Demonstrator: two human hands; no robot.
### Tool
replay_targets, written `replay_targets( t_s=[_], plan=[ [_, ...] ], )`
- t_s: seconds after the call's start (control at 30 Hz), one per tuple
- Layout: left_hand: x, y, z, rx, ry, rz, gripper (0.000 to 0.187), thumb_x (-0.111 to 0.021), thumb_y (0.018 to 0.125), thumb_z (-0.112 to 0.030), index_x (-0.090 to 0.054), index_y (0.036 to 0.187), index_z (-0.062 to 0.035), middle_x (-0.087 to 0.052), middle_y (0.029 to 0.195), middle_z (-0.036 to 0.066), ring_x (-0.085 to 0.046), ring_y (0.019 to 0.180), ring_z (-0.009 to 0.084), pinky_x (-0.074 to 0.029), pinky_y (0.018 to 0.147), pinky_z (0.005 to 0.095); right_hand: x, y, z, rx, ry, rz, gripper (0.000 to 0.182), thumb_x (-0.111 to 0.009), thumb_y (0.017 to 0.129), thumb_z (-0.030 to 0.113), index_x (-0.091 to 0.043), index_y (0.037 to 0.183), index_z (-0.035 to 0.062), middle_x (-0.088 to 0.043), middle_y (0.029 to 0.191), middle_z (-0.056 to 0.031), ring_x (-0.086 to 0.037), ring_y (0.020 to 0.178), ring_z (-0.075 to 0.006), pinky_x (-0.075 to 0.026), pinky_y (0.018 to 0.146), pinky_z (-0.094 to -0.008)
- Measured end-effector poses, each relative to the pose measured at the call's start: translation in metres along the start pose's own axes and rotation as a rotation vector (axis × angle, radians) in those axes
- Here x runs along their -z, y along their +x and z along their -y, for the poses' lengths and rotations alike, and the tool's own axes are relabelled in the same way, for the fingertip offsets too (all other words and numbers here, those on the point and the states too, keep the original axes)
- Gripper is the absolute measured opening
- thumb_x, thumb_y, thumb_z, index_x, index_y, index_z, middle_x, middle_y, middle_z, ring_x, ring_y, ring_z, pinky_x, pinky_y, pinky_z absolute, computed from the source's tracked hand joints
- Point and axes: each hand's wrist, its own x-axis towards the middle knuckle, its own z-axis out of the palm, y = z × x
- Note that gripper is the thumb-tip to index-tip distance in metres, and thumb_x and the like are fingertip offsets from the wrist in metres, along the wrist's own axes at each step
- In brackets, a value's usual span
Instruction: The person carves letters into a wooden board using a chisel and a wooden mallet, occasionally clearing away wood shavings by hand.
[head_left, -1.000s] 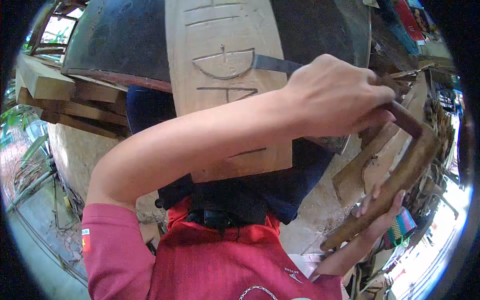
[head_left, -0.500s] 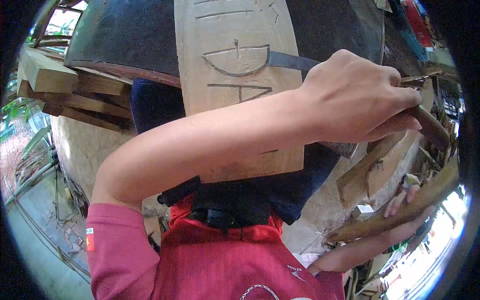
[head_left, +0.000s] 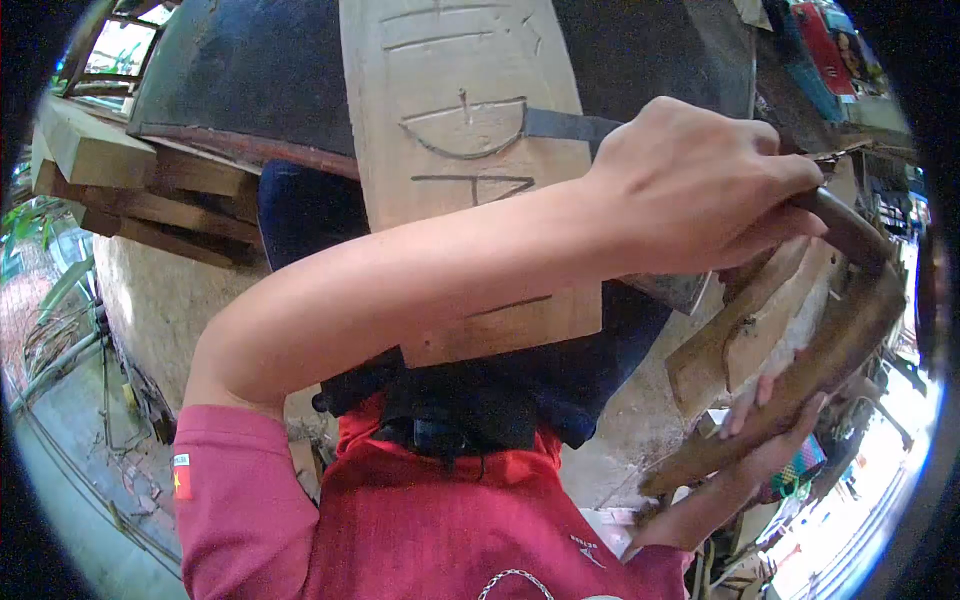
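A pale wooden board (head_left: 460, 80) with pencilled and grooved letter shapes runs from the top of the view down to my lap. My left hand (head_left: 690, 190) is closed around a chisel (head_left: 565, 124), whose flat blade points left. Its tip meets the straight side of a half-round outline on the board. The chisel's brown handle sticks out to the right of my fist. At the lower right my right hand (head_left: 770, 425) is wrapped around a thick wooden club (head_left: 825, 345). The club's upper end is at the handle's butt, apparently touching it. My left forearm hides part of the lettering.
Stacked squared timbers (head_left: 110, 160) lie at the left. A dark slab (head_left: 250, 80) lies under the board's far part. Wooden offcuts (head_left: 735, 330) are at the right, beneath the chisel. A red item (head_left: 820, 45) is at the upper right.
The club has swung up and in to the chisel handle with my right hand. My left hand and the chisel have shifted slightly left; the board also sits slightly differently in view.
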Motion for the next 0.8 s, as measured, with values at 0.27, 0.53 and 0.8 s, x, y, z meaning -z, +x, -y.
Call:
replay_targets(
  t_s=[0.27,0.53,0.8],
  plan=[
    [-0.005,-0.001,0.002,-0.028,0.021,-0.033,0.035,-0.06,0.093,-0.05,-0.071,0.103,-0.0189,-0.064,0.075,0.006,-0.066,0.061,0.0291,-0.05,0.048,0.0401,-0.021,0.002,0.006,-0.066,-0.043,-0.234,0.062,-0.04,0.1,0.059,-0.049,0.124,0.0021,-0.056,0.079,-0.0086,-0.045,0.037,-0.0155,-0.041,0.032,-0.0258],
    [0.006,-0.003,0.005,0.008,0.037,-0.02,0.035,-0.059,0.094,-0.05,-0.07,0.105,-0.018,-0.064,0.076,0.007,-0.066,0.061,0.0297,-0.05,0.048,0.0409,-0.019,0.011,-0.001,0.054,0.027,-0.149,0.06,-0.041,0.101,0.057,-0.047,0.13,0.0049,-0.051,0.072,-0.0034,-0.041,0.035,-0.0138,-0.039,0.03,-0.0265],
    [0.005,-0.002,0.006,0.013,0.088,-0.007,0.035,-0.059,0.094,-0.049,-0.069,0.107,-0.0181,-0.065,0.078,0.007,-0.067,0.065,0.0305,-0.05,0.049,0.0419,-0.022,0.008,-0.026,0.089,0.039,0.184,0.061,-0.041,0.101,0.054,-0.042,0.135,0.0028,-0.05,0.081,-0.0064,-0.044,0.04,-0.0127,-0.04,0.031,-0.0266]
  ],
)
